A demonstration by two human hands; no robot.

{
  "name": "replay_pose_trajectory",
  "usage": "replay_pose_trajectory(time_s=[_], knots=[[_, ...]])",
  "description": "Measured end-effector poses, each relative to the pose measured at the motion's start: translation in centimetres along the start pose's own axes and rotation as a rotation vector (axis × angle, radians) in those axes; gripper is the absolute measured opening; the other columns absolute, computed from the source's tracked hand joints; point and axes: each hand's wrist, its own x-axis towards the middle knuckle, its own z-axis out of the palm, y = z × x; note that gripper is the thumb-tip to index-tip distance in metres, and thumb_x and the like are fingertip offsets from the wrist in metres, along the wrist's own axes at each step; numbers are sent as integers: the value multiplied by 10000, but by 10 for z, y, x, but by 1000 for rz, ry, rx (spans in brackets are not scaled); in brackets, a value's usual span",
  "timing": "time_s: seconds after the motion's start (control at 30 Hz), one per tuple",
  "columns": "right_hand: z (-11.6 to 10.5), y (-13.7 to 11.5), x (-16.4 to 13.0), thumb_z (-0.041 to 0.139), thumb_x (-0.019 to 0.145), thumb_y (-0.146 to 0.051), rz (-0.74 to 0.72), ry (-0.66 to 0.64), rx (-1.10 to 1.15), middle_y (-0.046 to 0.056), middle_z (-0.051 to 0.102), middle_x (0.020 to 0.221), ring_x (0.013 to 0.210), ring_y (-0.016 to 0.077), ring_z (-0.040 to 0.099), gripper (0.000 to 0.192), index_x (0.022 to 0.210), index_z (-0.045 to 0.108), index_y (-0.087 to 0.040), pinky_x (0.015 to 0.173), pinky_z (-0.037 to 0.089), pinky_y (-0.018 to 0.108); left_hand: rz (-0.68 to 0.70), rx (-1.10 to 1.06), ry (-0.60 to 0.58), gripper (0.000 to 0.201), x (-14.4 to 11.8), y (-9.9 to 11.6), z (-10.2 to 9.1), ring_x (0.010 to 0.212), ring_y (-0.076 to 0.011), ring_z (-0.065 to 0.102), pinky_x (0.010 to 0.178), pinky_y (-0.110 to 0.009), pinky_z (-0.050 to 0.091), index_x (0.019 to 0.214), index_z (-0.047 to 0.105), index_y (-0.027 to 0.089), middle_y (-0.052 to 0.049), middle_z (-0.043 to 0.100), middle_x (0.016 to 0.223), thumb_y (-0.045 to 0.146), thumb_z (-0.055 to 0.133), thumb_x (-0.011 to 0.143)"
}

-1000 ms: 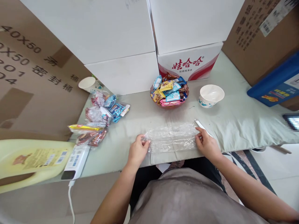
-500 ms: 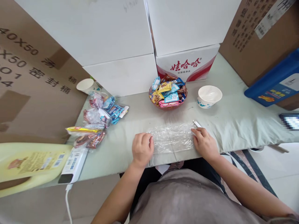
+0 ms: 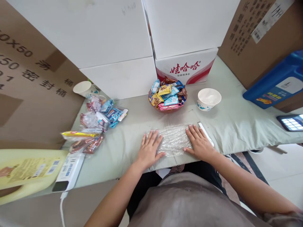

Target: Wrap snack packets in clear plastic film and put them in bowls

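A crinkled clear plastic bag (image 3: 172,140) lies flat near the front edge of the cloth-covered table. My left hand (image 3: 149,150) rests on its left end, fingers spread and palm down. On the right end lies my right hand (image 3: 198,142), also flat with its fingers stretched out. Just beyond the right fingers is a slim white utility knife (image 3: 205,134), not held by either hand. A bowl of wrapped snacks (image 3: 167,97) stands behind the bag, and a white paper cup (image 3: 208,99) is to the right of that bowl.
On the left are a pile of snack packets (image 3: 94,118), a tipped paper cup (image 3: 85,89), a power strip (image 3: 69,171) and a yellow jug (image 3: 30,173). White boxes (image 3: 118,77) line the back. A blue bottle (image 3: 274,82) and a phone (image 3: 290,122) are on the right.
Both hands have gone from curled at the bag's ends to spread flat on it. The white utility knife now shows more fully beside my right hand.
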Motion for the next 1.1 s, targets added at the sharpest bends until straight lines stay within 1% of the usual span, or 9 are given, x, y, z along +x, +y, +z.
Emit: replay_pose_trajectory(time_s=[0.1,0.17,0.27,0.37,0.53,0.67,0.8,0.93,1.1], knots=[[-13,8,-19,529,850,-656,-180,1,104,200,316,1532,1449,359,180,841,1457,374,-94,1134,265,558,37,-67,106,567,-22,-13,-13,1368,-362,376,1128,-563,299,1272,575,140,-185,534,1363,501,610,835],[-19,13,-31,549,890,-552,-266,-11,188,159,419,1482,1414,322,293,650,1395,471,-150,1110,339,520,100,-139,93,401,-35,-19,-18,1280,-319,489,1094,-499,390,1129,649,161,-150,628,1223,423,633,826],[-19,19,-43,515,954,-328,-217,36,253,121,592,1306,1261,260,502,335,1249,594,-191,1027,450,462,130,-223,56,197,-46,-26,-18,1209,-246,568,1043,-413,471,1018,677,191,-96,681,1136,235,565,862],[-18,22,-44,487,961,-227,-188,90,278,90,666,1164,1150,239,581,227,1121,648,-217,959,495,448,92,-319,66,210,-49,-28,-16,1193,-216,592,1027,-394,494,927,688,210,-63,711,1081,141,500,866],[-26,19,-33,453,962,-240,-157,116,398,83,696,1055,1063,222,631,191,1026,631,-211,891,526,403,-113,-486,86,197,-40,-27,-25,1041,-204,657,928,-360,534,894,646,201,-77,712,1005,224,451,887],[-23,12,-12,368,981,-310,139,113,338,64,712,926,809,197,682,273,1018,620,-214,711,535,325,-430,-380,81,235,-19,-27,-28,832,-183,668,788,-308,532,989,614,216,-44,703,909,312,415,908],[-9,9,13,370,971,-328,318,84,141,80,718,920,755,215,680,303,1037,636,-198,630,478,310,-594,-214,33,266,8,-27,-17,899,-218,672,819,-321,512,1101,603,214,-61,704,956,274,455,888],[-8,11,22,405,964,-329,326,22,-13,114,690,874,742,240,656,307,1026,654,-160,630,458,330,-579,-89,34,297,14,-25,-12,931,-246,651,822,-351,508,1130,609,186,-97,676,1023,214,493,857],[-18,-4,24,456,959,-384,110,227,16,169,629,1179,1163,316,533,379,1204,612,-141,971,412,468,-426,37,350,321,12,0,-22,1184,-319,527,1009,-471,408,1164,609,136,-173,605,1170,263,479,899]])
